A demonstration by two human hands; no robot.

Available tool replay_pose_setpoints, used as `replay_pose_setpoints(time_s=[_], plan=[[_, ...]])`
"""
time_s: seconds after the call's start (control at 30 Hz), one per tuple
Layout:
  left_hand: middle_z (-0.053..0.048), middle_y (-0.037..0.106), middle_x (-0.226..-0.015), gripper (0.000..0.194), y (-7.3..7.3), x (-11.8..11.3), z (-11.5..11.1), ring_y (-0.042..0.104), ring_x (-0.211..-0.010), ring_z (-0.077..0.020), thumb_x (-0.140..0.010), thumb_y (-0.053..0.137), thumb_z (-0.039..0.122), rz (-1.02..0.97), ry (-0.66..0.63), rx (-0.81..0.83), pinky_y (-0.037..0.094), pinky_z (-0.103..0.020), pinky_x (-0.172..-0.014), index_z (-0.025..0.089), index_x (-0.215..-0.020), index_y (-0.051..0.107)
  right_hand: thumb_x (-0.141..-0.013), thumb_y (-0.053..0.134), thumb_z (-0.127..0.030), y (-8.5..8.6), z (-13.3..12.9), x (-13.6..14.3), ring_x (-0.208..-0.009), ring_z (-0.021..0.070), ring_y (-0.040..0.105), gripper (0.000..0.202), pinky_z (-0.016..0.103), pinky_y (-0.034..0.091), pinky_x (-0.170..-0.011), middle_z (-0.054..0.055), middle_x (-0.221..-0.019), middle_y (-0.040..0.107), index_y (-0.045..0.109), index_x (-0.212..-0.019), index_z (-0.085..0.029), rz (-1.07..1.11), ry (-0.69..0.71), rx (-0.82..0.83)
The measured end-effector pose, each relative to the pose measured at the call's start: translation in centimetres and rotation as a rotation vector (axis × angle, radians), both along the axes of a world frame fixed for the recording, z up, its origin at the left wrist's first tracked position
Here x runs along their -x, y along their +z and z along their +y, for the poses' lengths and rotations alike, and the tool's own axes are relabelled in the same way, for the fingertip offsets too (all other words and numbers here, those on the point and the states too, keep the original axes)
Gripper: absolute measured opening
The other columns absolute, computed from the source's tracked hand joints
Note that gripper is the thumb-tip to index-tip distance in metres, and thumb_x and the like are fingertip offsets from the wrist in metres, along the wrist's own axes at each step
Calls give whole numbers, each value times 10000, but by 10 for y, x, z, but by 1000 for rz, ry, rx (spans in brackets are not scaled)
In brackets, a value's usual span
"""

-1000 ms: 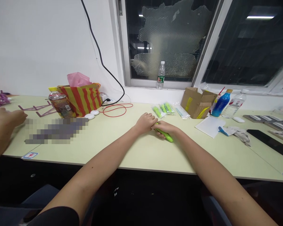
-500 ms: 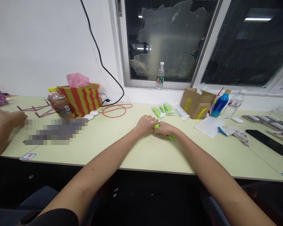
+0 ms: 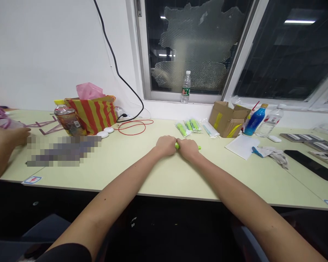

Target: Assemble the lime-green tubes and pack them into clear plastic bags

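Observation:
Over the middle of the table (image 3: 164, 178), my left hand (image 3: 166, 145) and my right hand (image 3: 188, 148) meet knuckle to knuckle, both closed. Between them shows a bit of a slim bright green object (image 3: 177, 146); its other end sticks out past the right hand. Most of it is hidden by my fingers, so its kind is unclear. Behind my hands lie several clear packets (image 3: 191, 125) with similar green items, and beside them a clear packet (image 3: 210, 129) with a pale blue-white item.
At far left another person's hand (image 3: 11, 137) is near purple frame pieces (image 3: 50, 127). A striped bag (image 3: 95, 114), a drink bottle (image 3: 69, 118) and a red cable (image 3: 136, 127) stand or lie at back left. Rightward are a cardboard box (image 3: 226, 120), white paper (image 3: 242, 146) and a glove (image 3: 276, 154).
My right hand has turned over the green object, so its knuckles now face up and less green shows. The other person's hand has shifted slightly, near a pale item.

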State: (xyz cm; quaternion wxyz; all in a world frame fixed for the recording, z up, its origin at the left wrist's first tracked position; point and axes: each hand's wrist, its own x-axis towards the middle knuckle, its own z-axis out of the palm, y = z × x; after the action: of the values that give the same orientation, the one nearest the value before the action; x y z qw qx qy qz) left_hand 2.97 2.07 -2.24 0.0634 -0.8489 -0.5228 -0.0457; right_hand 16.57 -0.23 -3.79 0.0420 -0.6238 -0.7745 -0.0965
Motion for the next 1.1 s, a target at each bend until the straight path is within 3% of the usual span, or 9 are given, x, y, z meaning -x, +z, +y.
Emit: replay_pose_setpoints(time_s=[0.2,0.37,0.43,0.53,0.6,0.7,0.8,0.9,1.1], plan=[[-118,716,-902,246,2,9,6,672,-775,-264,-703,621,304,-16,56,217,459,-312,-616,191,-916,668,-935,405,-143,-3,-1,6,-856,230,665,282,301,387,-693,98,-949,708,563,-1152,-228,-38,100,-67],[-124,700,-925,237,-13,0,-3,663,-838,-276,-791,543,233,-48,38,-76,439,-345,-674,184,-998,647,-872,532,-195,0,5,-8,-883,250,655,184,296,412,-685,120,-973,701,605,-1041,-196,104,97,14],[-120,691,-899,237,-17,-8,-6,649,-858,-272,-804,526,176,-24,-55,-214,419,-353,-697,169,-1017,631,-820,617,-264,5,8,-23,-825,243,651,135,285,431,-643,115,-937,703,612,-925,-178,307,156,170],[-128,672,-904,187,-20,-19,-9,611,-908,-277,-835,527,165,7,-275,-408,388,-372,-734,147,-998,618,-813,631,-370,14,9,-51,-547,180,596,232,277,450,-518,68,-635,638,565,-742,-159,678,243,699],[-127,659,-885,161,-20,-26,-8,592,-899,-271,-887,478,173,6,-370,-510,367,-379,-740,146,-964,617,-811,623,-452,18,9,-66,-425,148,525,308,268,422,-423,22,-538,579,563,-753,-155,839,270,1000],[-114,642,-834,219,-23,-31,-7,577,-861,-257,-926,397,142,-13,-407,-593,345,-380,-728,154,-923,615,-776,670,-439,18,9,-77,-345,104,429,304,228,340,-341,-34,-472,515,549,-765,-160,946,294,1191],[-113,640,-833,177,-26,-28,-3,574,-851,-256,-887,444,117,-19,-399,-588,337,-375,-704,153,-932,611,-732,720,-360,13,11,-72,-345,68,347,351,204,282,-335,-73,-430,410,424,-632,-199,964,241,1149],[-113,650,-861,193,-28,-22,0,586,-852,-254,-815,507,91,3,-365,-521,339,-364,-677,148,-969,607,-703,709,-269,10,13,-60,-378,73,357,374,212,286,-360,-66,-433,389,356,-591,-215,866,159,942],[-128,669,-931,285,-26,-19,3,616,-880,-262,-789,518,116,12,-258,-337,382,-353,-679,146,-1062,593,-716,666,-278,7,13,-42,-576,169,560,156,259,365,-482,47,-672,630,558,-760,-176,495,67,395]])
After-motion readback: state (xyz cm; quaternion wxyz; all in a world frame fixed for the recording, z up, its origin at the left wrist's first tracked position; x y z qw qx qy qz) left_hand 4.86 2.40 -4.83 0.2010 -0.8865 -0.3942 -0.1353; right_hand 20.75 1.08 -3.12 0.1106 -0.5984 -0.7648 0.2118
